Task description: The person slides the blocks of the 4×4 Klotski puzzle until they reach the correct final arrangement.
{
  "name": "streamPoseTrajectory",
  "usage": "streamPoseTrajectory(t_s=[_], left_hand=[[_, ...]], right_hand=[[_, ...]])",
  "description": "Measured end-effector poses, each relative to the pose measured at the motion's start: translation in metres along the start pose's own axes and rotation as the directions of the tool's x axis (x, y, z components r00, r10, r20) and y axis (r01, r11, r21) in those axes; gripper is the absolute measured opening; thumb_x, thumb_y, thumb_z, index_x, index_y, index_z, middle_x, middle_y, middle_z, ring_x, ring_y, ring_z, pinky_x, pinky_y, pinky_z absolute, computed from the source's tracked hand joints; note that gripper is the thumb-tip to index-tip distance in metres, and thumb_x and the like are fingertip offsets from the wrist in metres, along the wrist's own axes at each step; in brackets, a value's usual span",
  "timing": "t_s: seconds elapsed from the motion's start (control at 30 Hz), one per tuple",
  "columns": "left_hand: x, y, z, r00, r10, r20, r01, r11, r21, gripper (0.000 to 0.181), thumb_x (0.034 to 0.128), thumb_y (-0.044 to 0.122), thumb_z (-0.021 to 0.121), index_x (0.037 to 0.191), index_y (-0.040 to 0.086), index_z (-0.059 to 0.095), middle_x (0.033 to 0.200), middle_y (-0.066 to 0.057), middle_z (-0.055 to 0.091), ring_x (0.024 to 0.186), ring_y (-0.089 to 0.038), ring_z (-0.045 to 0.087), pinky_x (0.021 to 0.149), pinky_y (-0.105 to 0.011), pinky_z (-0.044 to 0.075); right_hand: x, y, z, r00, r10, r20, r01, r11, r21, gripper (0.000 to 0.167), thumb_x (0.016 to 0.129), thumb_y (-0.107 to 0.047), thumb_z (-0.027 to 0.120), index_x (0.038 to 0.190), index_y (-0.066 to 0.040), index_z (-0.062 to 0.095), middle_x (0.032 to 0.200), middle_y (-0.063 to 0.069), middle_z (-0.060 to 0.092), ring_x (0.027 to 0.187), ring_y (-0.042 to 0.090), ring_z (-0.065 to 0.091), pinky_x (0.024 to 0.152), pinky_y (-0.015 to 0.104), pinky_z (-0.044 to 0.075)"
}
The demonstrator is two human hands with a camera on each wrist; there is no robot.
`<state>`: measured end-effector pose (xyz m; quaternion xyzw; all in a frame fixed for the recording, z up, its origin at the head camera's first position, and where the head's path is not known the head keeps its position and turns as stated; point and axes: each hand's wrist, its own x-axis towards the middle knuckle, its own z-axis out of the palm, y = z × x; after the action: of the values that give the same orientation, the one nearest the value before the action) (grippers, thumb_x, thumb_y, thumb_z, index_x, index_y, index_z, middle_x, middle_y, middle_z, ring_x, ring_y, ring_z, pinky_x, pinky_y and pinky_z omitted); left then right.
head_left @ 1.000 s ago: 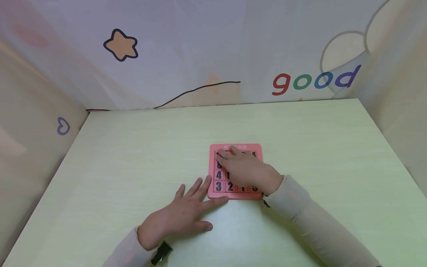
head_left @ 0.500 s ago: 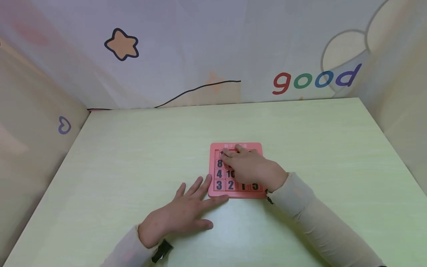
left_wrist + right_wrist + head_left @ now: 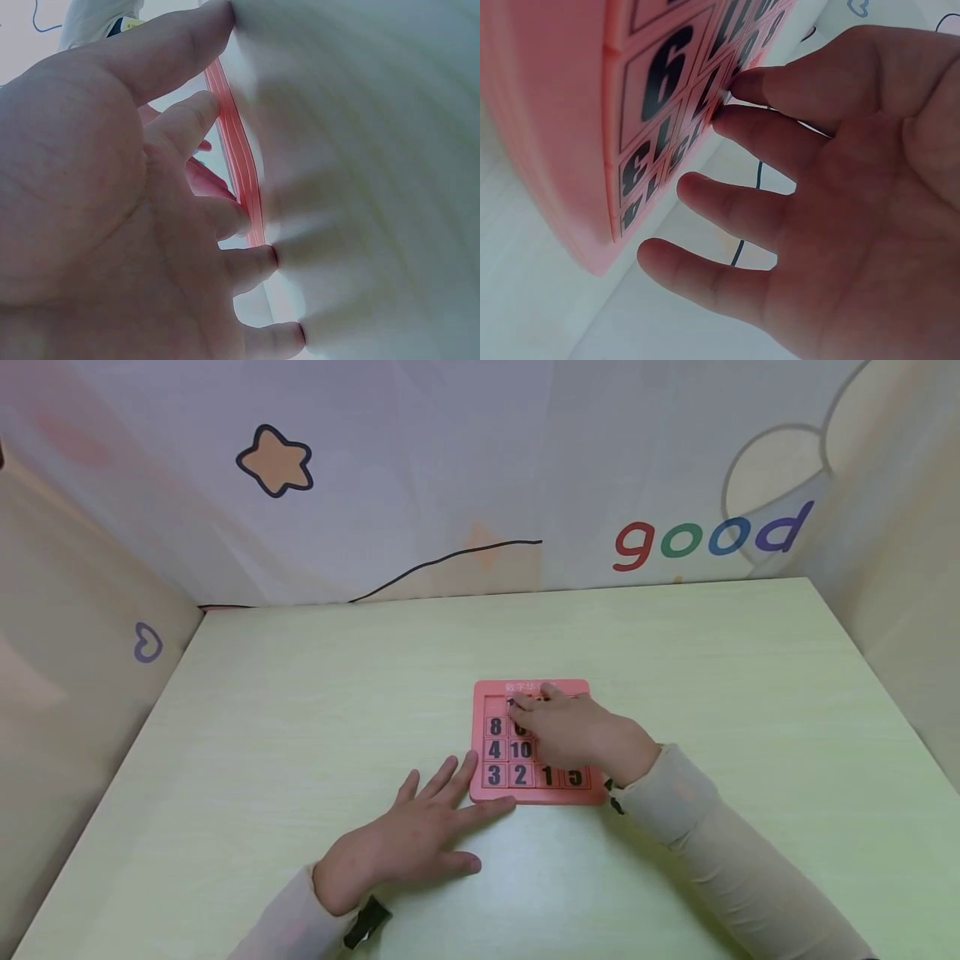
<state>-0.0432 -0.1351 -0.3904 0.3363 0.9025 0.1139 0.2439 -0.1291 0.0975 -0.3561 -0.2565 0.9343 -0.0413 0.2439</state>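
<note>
A pink sliding number puzzle (image 3: 538, 796) lies flat on the table, with black numerals on its square tiles. My right hand (image 3: 581, 735) reaches over its upper right part, fingers extended. In the right wrist view, the thumb and index fingertips (image 3: 727, 120) touch a tile, while the other fingers stay raised off the board. The top-left cell is bare, and several tiles are hidden beneath this hand. My left hand (image 3: 408, 843) rests spread at the board's lower left corner. Its fingers touch the pink edge (image 3: 240, 154) in the left wrist view.
The pale green table (image 3: 300, 693) is bordered by a fabric back wall (image 3: 420, 460) carrying a star and the word "good". Fabric side walls (image 3: 75, 693) stand at left and right. A black clip (image 3: 367, 922) hangs at the left cuff.
My right hand has shifted slightly right, and the top-left tile has slid right with its fingertips, baring the corner cell. The left hand keeps its place at the board.
</note>
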Motion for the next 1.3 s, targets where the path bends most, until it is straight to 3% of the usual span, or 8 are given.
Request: streamPoseTrajectory(t_s=[0.4,0.87,1.03,1.3], left_hand=[[0.002,0.000,0.001,1.000,-0.006,0.013,0.006,1.000,-0.010,0.071,0.0979,0.044,0.064,0.159,0.046,0.026,0.168,-0.009,-0.009,0.153,-0.034,-0.008,0.113,-0.070,0.005],[0.000,-0.001,0.001,1.000,-0.006,0.014,0.006,1.000,-0.020,0.071,0.0977,0.044,0.064,0.158,0.047,0.026,0.168,-0.009,-0.010,0.152,-0.034,-0.009,0.113,-0.070,0.003],[-0.001,0.000,0.001,1.000,-0.002,0.014,0.003,0.999,-0.033,0.071,0.0978,0.043,0.065,0.158,0.046,0.027,0.168,-0.008,-0.010,0.152,-0.034,-0.009,0.113,-0.070,0.004],[-0.002,0.000,0.000,1.000,-0.002,0.009,0.002,1.000,-0.018,0.071,0.0988,0.042,0.063,0.158,0.047,0.025,0.168,-0.009,-0.008,0.152,-0.033,-0.010,0.112,-0.070,0.005]], right_hand=[[-0.003,0.004,-0.001,1.000,0.026,0.004,-0.026,0.999,0.025,0.063,0.098,-0.005,0.050,0.158,-0.015,0.035,0.166,0.004,0.024,0.150,0.041,0.017,0.111,0.069,0.020],[-0.002,0.000,0.002,1.000,0.013,-0.025,-0.012,0.999,0.030,0.060,0.100,-0.010,0.048,0.158,-0.011,0.035,0.166,0.008,0.023,0.151,0.041,0.015,0.113,0.064,0.022],[-0.002,-0.008,0.006,0.997,-0.044,-0.058,0.043,0.999,-0.012,0.060,0.100,-0.012,0.052,0.158,-0.011,0.037,0.165,0.009,0.025,0.151,0.040,0.014,0.113,0.063,0.024],[-0.003,-0.022,0.011,0.990,-0.133,-0.037,0.132,0.991,-0.036,0.059,0.098,-0.008,0.055,0.155,-0.016,0.043,0.163,0.003,0.032,0.151,0.040,0.015,0.113,0.063,0.025]])
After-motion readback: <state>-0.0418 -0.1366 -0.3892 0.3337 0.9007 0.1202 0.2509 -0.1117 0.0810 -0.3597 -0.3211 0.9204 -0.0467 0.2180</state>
